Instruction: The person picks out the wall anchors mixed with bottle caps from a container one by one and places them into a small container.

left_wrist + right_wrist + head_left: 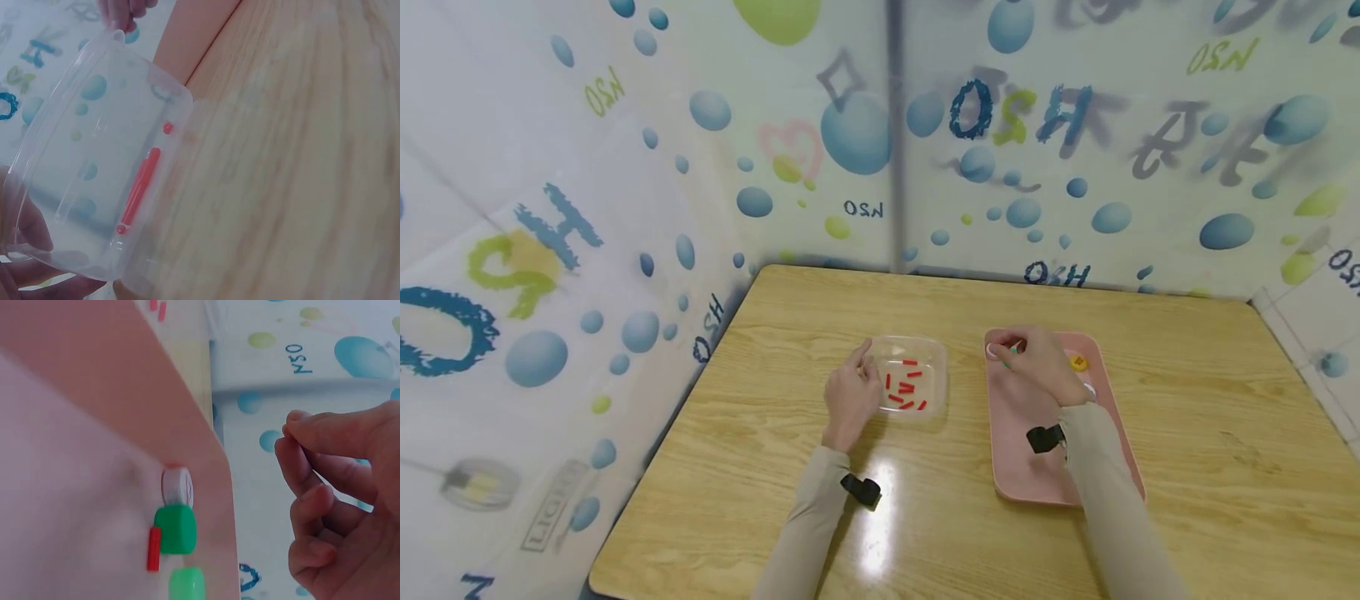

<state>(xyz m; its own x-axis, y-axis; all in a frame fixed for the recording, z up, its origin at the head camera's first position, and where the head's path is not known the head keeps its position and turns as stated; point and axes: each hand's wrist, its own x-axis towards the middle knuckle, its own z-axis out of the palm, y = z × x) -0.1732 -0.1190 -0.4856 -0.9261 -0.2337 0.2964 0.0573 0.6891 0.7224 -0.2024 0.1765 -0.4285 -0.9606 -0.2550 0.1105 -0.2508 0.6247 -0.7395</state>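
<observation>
My left hand (852,393) grips the left side of a clear plastic container (939,350), its thumb (34,230) showing at the wall in the left wrist view. Several short red sticks (907,387) lie scattered on the container's floor. Over the far left part of a pink tray (1030,475) is my right hand (1037,362), thumb and index fingertips pressed together, with nothing visible between them. Inside the tray, near those fingers, are a white round piece (177,486), a dark green piece (176,529) with a red stick (154,549) beside it, and a light green piece (187,584).
A yellow round piece (1078,362) and a white piece (1089,390) sit toward the tray's right side, the white one partly behind my right wrist. Container and tray stand apart on a wooden table (760,433). Patterned sheets (820,225) hang behind and left of it.
</observation>
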